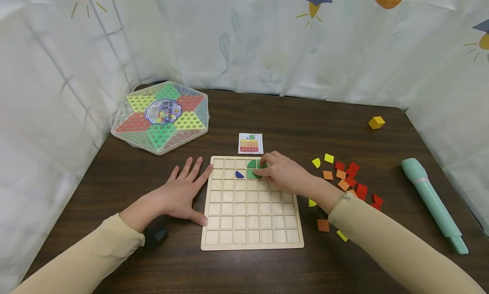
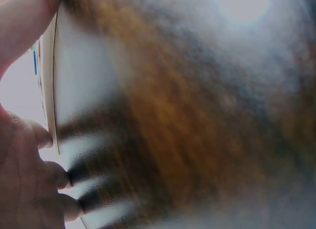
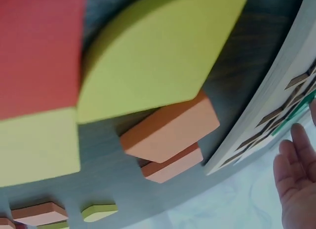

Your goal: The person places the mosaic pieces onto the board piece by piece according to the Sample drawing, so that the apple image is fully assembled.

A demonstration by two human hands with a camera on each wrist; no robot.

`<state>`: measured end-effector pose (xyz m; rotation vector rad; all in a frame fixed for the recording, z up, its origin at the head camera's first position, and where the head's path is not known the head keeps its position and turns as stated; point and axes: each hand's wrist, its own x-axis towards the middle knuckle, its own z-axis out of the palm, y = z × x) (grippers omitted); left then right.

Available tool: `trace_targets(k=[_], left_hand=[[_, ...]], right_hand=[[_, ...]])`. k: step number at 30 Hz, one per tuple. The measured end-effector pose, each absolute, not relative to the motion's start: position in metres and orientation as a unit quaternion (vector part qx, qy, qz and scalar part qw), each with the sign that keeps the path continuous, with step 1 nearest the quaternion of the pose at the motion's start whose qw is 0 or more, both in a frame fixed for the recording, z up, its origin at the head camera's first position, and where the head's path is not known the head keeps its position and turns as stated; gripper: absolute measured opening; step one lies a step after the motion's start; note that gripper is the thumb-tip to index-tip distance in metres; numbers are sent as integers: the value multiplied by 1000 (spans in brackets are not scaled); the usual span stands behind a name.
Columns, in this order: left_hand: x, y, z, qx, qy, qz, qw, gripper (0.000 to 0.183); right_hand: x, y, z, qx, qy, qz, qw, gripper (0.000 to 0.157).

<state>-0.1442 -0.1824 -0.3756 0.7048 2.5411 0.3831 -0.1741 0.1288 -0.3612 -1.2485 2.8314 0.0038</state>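
A wooden grid board (image 1: 240, 209) lies flat on the dark table. My left hand (image 1: 179, 196) is spread out at its left side, thumb and index fingertip touching the edge. Over the board's upper part, my right hand (image 1: 284, 173) rests its thumb and fingertips on green pieces (image 1: 251, 163) set in neighbouring cells; the hand partly hides them. A blue half-round piece (image 1: 239, 175) sits one cell to their left, slightly tilted. In the right wrist view, the right hand's fingers (image 3: 296, 162) reach toward a green piece (image 3: 296, 113) on the board.
Behind the board lies a small pattern card (image 1: 250, 150). Loose red pieces (image 1: 361, 189), orange pieces (image 1: 327, 175) and yellow pieces (image 1: 329, 158) scatter to the right. Farther out are a yellow cube (image 1: 376, 122), a mint-green folded umbrella-like object (image 1: 433, 200) and a boxed Chinese checkers set (image 1: 162, 116).
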Motion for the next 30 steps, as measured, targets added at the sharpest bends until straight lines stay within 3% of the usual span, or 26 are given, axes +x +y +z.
trace_targets(k=[9, 22, 30], left_hand=[[-144, -182, -375, 256, 928, 133, 237, 136], [-144, -182, -376, 256, 931, 126, 228, 137], [-144, -182, -376, 259, 930, 130, 224, 138]], right_hand=[[-171, 143, -356, -385, 921, -53, 11, 31], [-152, 240, -349, -305, 946, -111, 27, 27], [-138, 262, -353, -276, 954, -108, 54, 31]])
